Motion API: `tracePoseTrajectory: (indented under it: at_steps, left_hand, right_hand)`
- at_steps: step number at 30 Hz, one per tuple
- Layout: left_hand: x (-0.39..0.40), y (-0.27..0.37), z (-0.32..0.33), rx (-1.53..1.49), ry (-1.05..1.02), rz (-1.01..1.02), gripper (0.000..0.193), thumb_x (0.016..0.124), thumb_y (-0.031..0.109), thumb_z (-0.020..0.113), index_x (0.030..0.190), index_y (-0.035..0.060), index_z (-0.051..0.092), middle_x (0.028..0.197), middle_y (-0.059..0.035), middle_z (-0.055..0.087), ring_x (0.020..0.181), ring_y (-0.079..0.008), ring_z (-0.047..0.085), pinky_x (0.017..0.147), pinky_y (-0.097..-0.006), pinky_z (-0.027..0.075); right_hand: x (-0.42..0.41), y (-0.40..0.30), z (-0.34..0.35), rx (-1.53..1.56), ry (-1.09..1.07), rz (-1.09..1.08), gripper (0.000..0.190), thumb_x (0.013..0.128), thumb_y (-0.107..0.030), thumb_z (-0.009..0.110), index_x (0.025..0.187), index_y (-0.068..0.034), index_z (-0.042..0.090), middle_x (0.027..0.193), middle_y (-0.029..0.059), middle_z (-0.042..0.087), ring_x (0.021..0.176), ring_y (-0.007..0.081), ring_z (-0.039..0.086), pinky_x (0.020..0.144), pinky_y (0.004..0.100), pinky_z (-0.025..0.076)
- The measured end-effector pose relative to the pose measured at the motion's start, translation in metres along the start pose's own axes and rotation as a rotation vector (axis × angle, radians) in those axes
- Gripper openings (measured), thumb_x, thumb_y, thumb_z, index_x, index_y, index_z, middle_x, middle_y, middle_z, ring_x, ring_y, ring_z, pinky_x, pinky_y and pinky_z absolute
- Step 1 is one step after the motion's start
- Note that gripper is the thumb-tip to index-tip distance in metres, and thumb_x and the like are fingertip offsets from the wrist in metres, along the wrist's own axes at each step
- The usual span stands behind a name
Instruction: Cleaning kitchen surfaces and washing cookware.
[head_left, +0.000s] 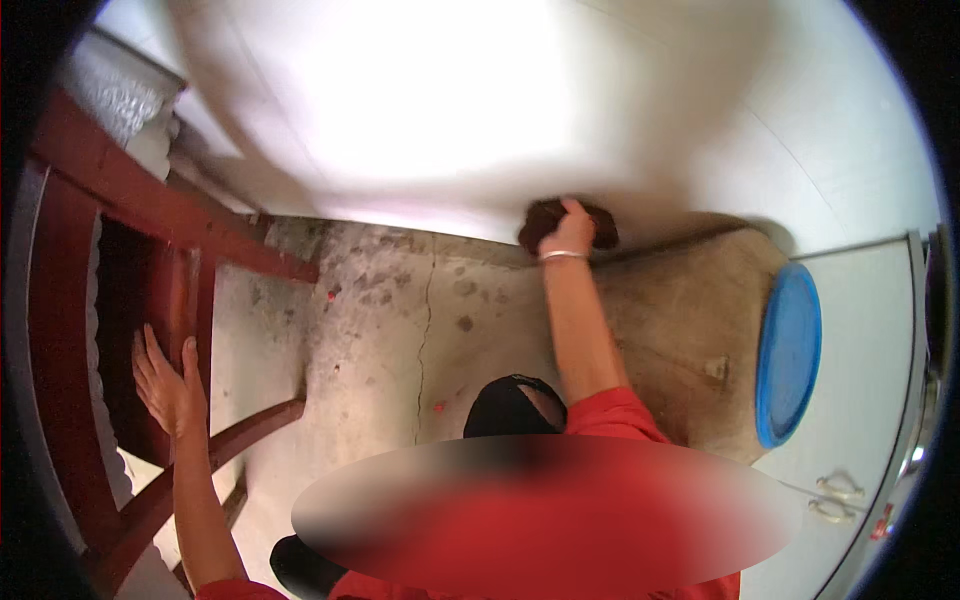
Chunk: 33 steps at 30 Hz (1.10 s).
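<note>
My right hand (574, 229), with a pale bangle at the wrist, presses a dark brown cloth (541, 221) against the lower part of the white wall (450, 112), near where it meets the floor. At the far left, my left hand (169, 382) has its fingers spread and rests against a dark red wooden chair (180, 300), with nothing in its grasp. Soft shadows of my arm and the cloth fall on the wall.
A cracked, stained concrete floor (375, 315) lies below me. To the right, a round blue plastic lid or tub (790, 356) stands before white cabinet doors (862, 315) with handles. Small red bits (439, 406) lie on the floor. Lace-edged cloth (154, 142) shows at the upper left.
</note>
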<state>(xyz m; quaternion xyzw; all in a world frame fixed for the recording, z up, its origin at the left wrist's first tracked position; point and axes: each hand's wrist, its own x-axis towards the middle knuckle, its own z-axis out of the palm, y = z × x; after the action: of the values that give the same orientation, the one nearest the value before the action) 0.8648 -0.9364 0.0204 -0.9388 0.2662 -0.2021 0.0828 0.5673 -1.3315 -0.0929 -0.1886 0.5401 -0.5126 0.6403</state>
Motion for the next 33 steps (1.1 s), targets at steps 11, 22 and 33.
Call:
tracePoseTrajectory:
  at_steps: [11, 22, 33]
  left_hand:
    - [-0.006, -0.008, 0.006, -0.023, 0.026, 0.031, 0.060, 0.086, 0.048, 0.039, 0.131, 0.0093, 0.031, 0.135, -0.0138, 0.031, 0.122, -0.0309, 0.031, 0.098, -0.0459, 0.027]
    - [-0.010, -0.006, 0.008, -0.052, 0.050, 0.038, 0.058, 0.086, 0.046, 0.041, 0.130, 0.0093, 0.033, 0.133, -0.0132, 0.034, 0.122, -0.0288, 0.032, 0.098, -0.0433, 0.028]
    - [-0.008, -0.009, 0.001, -0.044, 0.043, 0.005, 0.057, 0.085, 0.045, 0.044, 0.129, 0.0097, 0.034, 0.132, -0.0127, 0.035, 0.122, -0.0289, 0.032, 0.097, -0.0451, 0.028]
  right_hand:
    - [0.051, -0.034, -0.067, 0.079, 0.286, -0.067, 0.053, 0.089, -0.043, 0.035, 0.114, 0.001, 0.047, 0.113, 0.0097, 0.052, 0.099, 0.0247, 0.048, 0.087, 0.0410, 0.038]
    - [-0.084, 0.073, 0.154, 0.384, -0.187, 0.010, 0.018, 0.081, -0.019, 0.050, 0.091, -0.004, 0.051, 0.085, 0.0067, 0.055, 0.074, 0.0212, 0.055, 0.067, 0.0381, 0.045]
    - [-0.030, 0.032, 0.027, -1.460, -0.116, -1.417, 0.029, 0.076, -0.023, 0.057, 0.093, 0.000, 0.062, 0.130, 0.0302, 0.027, 0.126, 0.0470, 0.009, 0.100, 0.0588, 0.006]
